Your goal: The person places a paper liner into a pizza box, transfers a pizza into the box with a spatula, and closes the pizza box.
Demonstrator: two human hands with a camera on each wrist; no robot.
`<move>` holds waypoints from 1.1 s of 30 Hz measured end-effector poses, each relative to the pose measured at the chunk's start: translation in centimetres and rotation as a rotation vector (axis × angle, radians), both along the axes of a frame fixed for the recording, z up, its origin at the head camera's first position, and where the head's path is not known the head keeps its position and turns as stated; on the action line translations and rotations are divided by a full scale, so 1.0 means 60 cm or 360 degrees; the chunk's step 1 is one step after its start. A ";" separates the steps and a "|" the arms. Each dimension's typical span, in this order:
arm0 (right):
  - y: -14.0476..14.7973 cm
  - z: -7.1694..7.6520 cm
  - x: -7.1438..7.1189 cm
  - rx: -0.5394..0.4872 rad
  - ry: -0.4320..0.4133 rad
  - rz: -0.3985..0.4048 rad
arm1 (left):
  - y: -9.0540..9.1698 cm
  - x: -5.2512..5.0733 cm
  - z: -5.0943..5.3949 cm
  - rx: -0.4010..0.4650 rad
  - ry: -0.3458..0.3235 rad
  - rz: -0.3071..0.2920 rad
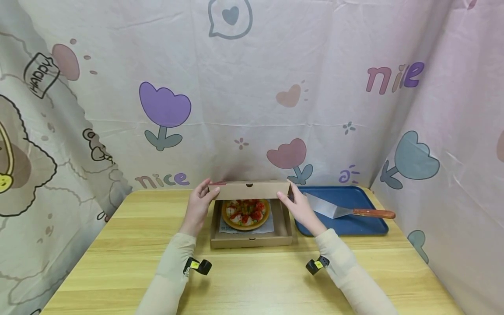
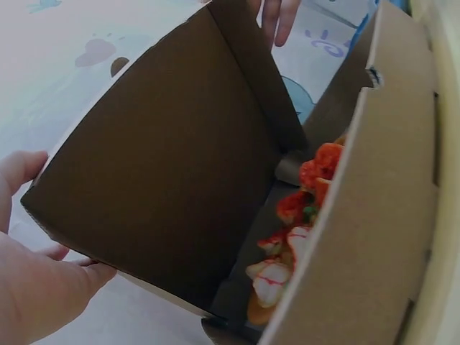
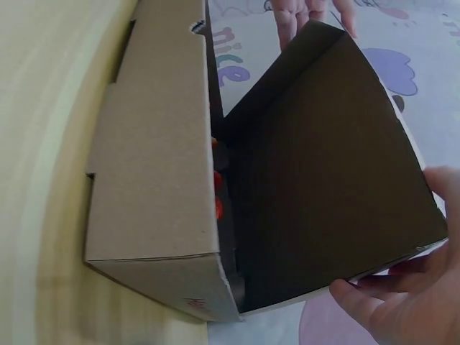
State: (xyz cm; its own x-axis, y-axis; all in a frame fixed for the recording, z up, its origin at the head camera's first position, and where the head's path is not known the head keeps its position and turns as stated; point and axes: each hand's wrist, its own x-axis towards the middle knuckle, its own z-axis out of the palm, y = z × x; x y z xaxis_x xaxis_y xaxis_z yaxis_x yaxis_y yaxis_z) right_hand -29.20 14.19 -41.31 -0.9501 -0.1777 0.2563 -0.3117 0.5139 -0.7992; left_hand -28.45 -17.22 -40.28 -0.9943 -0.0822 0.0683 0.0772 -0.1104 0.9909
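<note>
A cardboard pizza box point(image 1: 252, 242) stands on the table with its lid point(image 1: 249, 191) partly raised. Inside lies a small pizza point(image 1: 246, 214) with red and white toppings, on a sheet of printed paper point(image 1: 228, 229). My left hand point(image 1: 198, 209) grips the lid's left front corner, thumb on the front flap. At the opposite corner my right hand point(image 1: 301, 211) holds the lid the same way. In the left wrist view the lid's dark inner side point(image 2: 172, 151) faces the camera, and the box's front wall point(image 2: 374, 187) hides part of the pizza.
A blue tray point(image 1: 364, 228) sits to the right of the box. Across it lies a pizza server point(image 1: 334, 211) with a wooden handle point(image 1: 374, 213) that reaches past the tray's right edge. A patterned cloth point(image 1: 244, 109) hangs behind the wooden table point(image 1: 157, 223) and at both sides.
</note>
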 end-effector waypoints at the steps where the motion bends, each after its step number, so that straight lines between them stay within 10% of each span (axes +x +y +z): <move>1: 0.000 -0.001 0.001 0.0006 -0.0007 -0.0012 | 0.000 0.002 -0.002 -0.0009 -0.0011 0.0006; 33: 0.005 -0.034 0.040 0.0161 0.0037 0.0000 | -0.008 0.039 -0.045 -0.0207 -0.0028 0.0026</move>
State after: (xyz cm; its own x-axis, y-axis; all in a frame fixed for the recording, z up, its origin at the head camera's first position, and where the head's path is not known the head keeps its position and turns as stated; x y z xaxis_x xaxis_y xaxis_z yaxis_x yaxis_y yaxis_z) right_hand -26.80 14.48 -43.35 -0.9441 -0.2037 0.2593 -0.3297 0.5916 -0.7357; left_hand -26.12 -17.72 -43.00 -0.9940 -0.0902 0.0621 0.0606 0.0200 0.9980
